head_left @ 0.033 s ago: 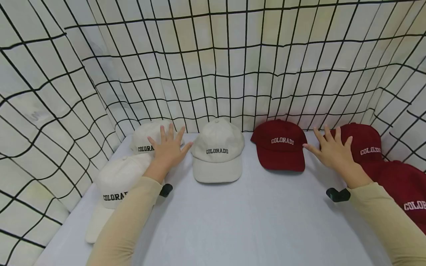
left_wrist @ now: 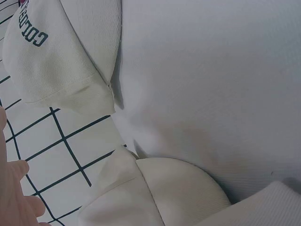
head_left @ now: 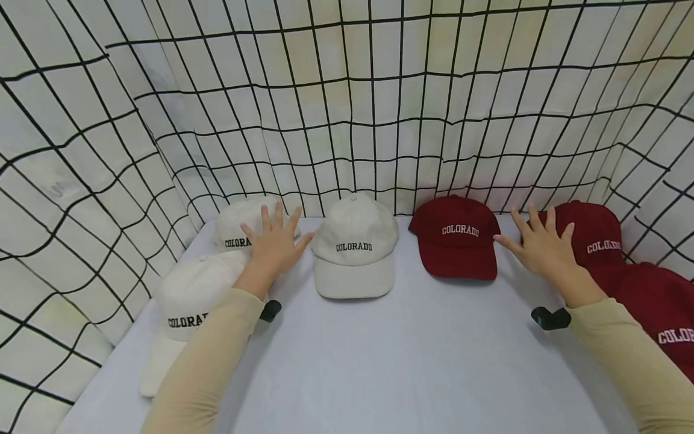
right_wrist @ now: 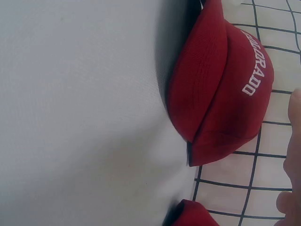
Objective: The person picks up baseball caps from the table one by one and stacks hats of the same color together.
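Observation:
My left hand (head_left: 275,242) is held with fingers spread, between two white caps in the head view. It overlaps the back-left white cap (head_left: 230,223) and holds nothing. To its right sits the middle white cap (head_left: 355,241), lettered COLORADO; below it lies the front-left white cap (head_left: 190,295), partly behind the forearm. My right hand (head_left: 544,247) also has spread fingers and holds nothing. It is between the middle red cap (head_left: 454,238) and the back-right red cap (head_left: 591,232). Another red cap (head_left: 656,301) is partly hidden by the right sleeve.
A white cloth-covered table (head_left: 401,361) bears the caps. Black netting (head_left: 371,123) over white walls rises behind and along both sides. A dark wrist device (head_left: 550,317) shows under the right wrist, another (head_left: 270,310) beside the left.

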Demonstrator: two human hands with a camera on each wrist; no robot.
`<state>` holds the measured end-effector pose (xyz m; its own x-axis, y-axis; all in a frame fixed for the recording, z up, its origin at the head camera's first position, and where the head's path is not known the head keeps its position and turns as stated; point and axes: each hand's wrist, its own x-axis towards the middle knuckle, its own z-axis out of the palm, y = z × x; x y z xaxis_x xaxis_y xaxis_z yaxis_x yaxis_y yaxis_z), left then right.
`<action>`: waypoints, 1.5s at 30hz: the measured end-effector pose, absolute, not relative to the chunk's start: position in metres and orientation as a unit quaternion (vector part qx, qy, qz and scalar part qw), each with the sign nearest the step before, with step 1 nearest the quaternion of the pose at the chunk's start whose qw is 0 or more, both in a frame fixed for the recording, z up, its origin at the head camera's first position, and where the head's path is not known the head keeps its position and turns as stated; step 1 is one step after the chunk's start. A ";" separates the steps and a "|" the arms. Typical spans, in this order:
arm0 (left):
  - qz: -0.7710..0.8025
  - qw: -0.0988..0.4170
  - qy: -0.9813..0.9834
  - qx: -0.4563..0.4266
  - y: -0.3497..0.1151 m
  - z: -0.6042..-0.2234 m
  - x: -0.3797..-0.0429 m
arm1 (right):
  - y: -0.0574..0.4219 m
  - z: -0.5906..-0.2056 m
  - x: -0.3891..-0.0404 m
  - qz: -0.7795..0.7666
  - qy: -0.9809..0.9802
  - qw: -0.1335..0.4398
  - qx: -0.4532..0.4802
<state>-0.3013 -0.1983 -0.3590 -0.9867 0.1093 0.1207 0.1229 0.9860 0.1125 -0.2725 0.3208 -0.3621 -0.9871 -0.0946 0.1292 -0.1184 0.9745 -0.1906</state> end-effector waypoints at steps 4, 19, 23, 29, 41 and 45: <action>-0.066 0.057 -0.994 -0.059 -0.199 -0.359 -0.300 | 0.322 -0.363 -0.273 0.100 -0.991 0.062 0.055; -0.071 0.058 -0.994 -0.062 -0.203 -0.359 -0.298 | 0.318 -0.363 -0.275 0.108 -0.990 0.062 0.060; -0.074 0.061 -0.993 -0.062 -0.204 -0.359 -0.297 | 0.315 -0.361 -0.275 0.111 -0.990 0.062 0.066; -0.074 0.057 -0.994 -0.060 -0.205 -0.360 -0.296 | 0.303 -0.356 -0.275 0.107 -0.989 0.059 0.079; -0.074 0.048 -0.995 -0.055 -0.209 -0.361 -0.288 | 0.266 -0.349 -0.270 0.119 -0.983 0.063 0.122; -0.077 0.051 -0.994 -0.056 -0.211 -0.360 -0.285 | 0.251 -0.350 -0.268 0.138 -0.979 0.062 0.135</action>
